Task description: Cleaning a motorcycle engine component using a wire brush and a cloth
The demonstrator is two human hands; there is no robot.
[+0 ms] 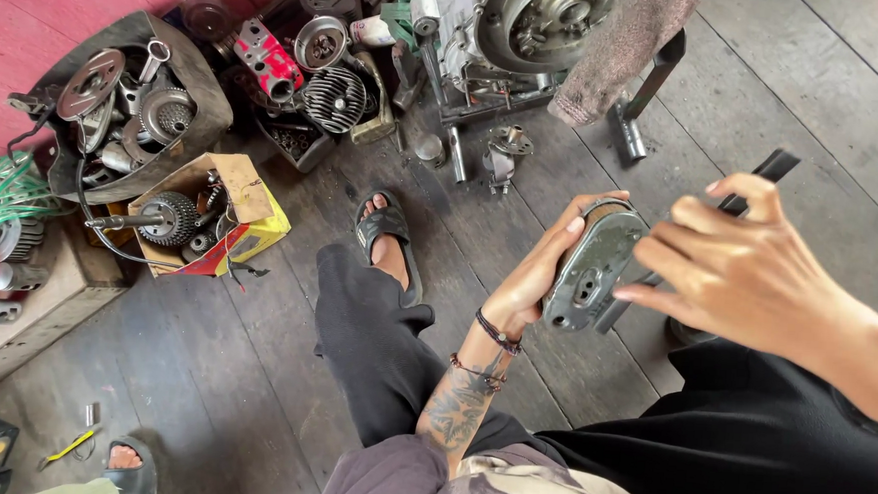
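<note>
Grey metal cover (594, 268) (oval, w/ holes) gripped in left hand (540, 272).

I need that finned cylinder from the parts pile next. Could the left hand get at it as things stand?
Probably not yet. The left hand is full, gripping the grey metal cover, and the finned cylinder lies across the floor beyond the sandalled foot. Nothing covers it, though.

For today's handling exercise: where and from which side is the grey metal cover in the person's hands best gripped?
Grip the grey metal cover by its rounded outer rim, coming from the left, as the left hand does. Its flat, oval shape lets the fingers wrap the edge, and this leaves the face free for the dark tool held by the right hand.
</note>
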